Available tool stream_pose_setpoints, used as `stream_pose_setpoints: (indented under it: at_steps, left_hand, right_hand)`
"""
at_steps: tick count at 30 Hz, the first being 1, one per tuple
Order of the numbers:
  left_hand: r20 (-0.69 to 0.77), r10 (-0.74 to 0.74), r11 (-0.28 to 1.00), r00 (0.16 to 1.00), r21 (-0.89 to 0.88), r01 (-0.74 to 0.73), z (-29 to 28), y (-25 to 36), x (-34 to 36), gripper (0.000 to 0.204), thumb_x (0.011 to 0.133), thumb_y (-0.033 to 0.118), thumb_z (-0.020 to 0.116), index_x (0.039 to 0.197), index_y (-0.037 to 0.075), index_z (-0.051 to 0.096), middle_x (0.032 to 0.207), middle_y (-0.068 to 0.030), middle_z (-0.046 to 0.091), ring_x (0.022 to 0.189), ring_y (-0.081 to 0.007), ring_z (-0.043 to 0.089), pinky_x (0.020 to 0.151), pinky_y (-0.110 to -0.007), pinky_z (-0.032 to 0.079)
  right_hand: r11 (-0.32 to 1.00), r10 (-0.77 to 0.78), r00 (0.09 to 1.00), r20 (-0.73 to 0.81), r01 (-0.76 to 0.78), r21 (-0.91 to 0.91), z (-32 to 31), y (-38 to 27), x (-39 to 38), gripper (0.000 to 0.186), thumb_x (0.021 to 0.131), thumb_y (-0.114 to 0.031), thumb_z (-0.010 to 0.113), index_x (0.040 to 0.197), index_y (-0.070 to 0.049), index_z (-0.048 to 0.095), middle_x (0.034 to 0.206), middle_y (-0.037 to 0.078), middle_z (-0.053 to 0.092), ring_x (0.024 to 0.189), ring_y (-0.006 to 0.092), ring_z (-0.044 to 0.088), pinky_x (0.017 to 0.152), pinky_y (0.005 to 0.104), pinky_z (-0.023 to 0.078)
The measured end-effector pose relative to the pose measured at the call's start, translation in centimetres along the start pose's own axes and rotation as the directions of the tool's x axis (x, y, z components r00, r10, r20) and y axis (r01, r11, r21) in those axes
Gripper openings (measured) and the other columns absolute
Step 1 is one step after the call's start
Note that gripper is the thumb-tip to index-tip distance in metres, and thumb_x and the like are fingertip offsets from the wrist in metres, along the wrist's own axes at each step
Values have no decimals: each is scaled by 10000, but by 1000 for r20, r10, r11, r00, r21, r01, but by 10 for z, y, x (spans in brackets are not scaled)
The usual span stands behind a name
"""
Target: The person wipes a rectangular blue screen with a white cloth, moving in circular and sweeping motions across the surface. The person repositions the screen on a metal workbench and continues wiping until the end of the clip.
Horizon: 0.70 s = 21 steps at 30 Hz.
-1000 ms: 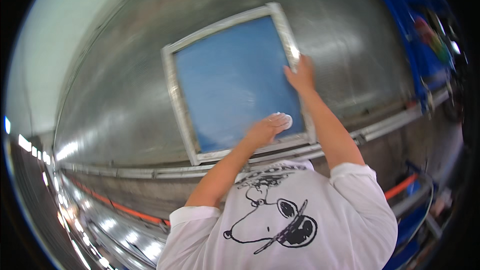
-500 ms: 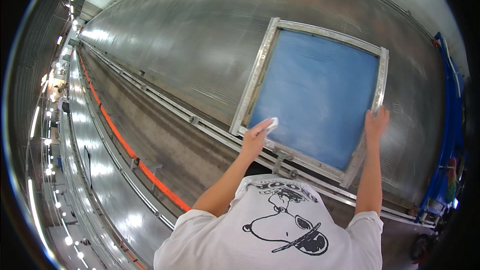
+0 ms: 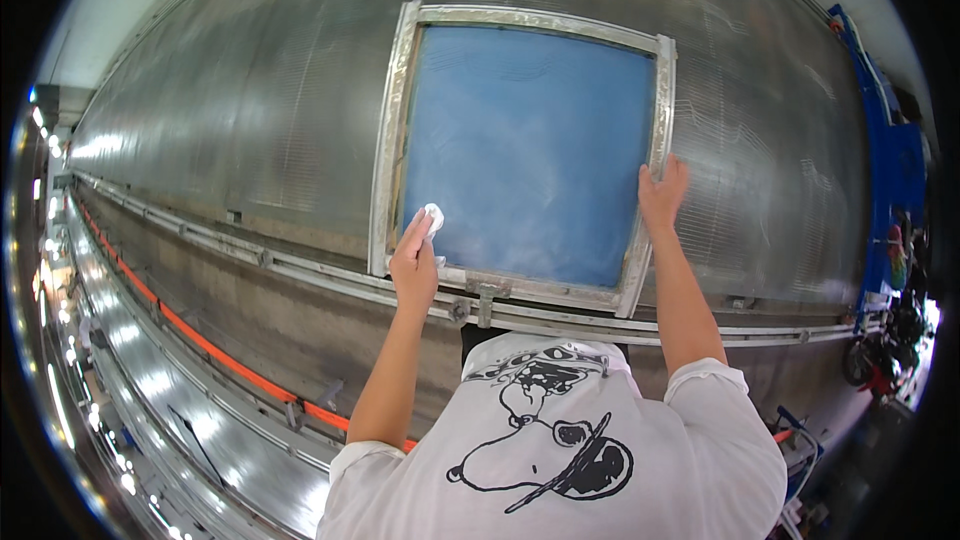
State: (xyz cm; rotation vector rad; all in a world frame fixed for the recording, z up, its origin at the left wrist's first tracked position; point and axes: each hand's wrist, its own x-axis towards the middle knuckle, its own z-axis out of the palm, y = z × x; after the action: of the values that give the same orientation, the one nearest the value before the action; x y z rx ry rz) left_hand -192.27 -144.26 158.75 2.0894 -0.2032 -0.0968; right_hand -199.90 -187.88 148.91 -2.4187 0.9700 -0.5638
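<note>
A screen-printing frame with whitish, worn metal bars lies on the long metal table, its blue mesh facing up. My left hand is closed on a crumpled white cloth over the mesh's near left corner. Whether the cloth touches the mesh is hard to tell. On the frame's right bar, my right hand grips with the thumb on the inner side and the fingers beyond the outer edge. A metal clamp sits at the middle of the near bar.
The grey metal table stretches far to the left, with a rail along its near edge. Blue equipment stands at the right end. Behind me to the left run an orange strip and another long shiny table.
My view has turned, so the frame now appears farther left and straighter. My left hand and the cloth have shifted slightly along the mesh's left side. My right hand still holds the right bar.
</note>
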Motion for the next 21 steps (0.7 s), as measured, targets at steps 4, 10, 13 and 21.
stream_pose_setpoints:
  at_steps: [4, 10, 13, 21]
  left_hand:
    - [110, 127, 986, 986, 90, -137, 24, 14, 15, 437, 905, -78, 529, 1310, -3, 675, 1427, -211, 623, 1354, -371, 578, 1145, -406, 443]
    - [576, 475, 750, 665, 131, -648, 116, 9, 23, 558, 850, 0, 604, 1407, 41, 590, 1473, -163, 575, 1416, -359, 498, 1194, -432, 404]
    - [671, 485, 763, 561, -12, -646, 137, -7, 59, 472, 897, 1, 582, 1367, 35, 608, 1458, -165, 576, 1412, -359, 497, 1198, -441, 396]
    - [-12, 435, 767, 900, 529, -364, 120, -42, 269, 392, 978, 26, 516, 1357, -14, 610, 1439, -250, 570, 1389, -434, 487, 1191, -487, 381]
  right_hand:
    - [999, 48, 998, 31, -48, 16, -1, -9, 1, 674, 916, -229, 720, 1449, 89, 459, 1398, 280, 480, 1344, 440, 434, 1132, 489, 371]
    - [997, 79, 995, 63, -78, -8, 4, -11, 6, 641, 914, -218, 713, 1426, 87, 475, 1363, 272, 497, 1318, 445, 452, 1116, 492, 382]
    - [997, 69, 995, 68, -66, -49, -2, -18, 6, 627, 908, -208, 712, 1414, 86, 486, 1336, 264, 507, 1276, 445, 479, 1087, 493, 407]
    - [988, 152, 984, 97, -148, -40, -9, -35, 13, 598, 897, -181, 710, 1391, 82, 501, 1295, 247, 520, 1219, 426, 519, 1047, 489, 439]
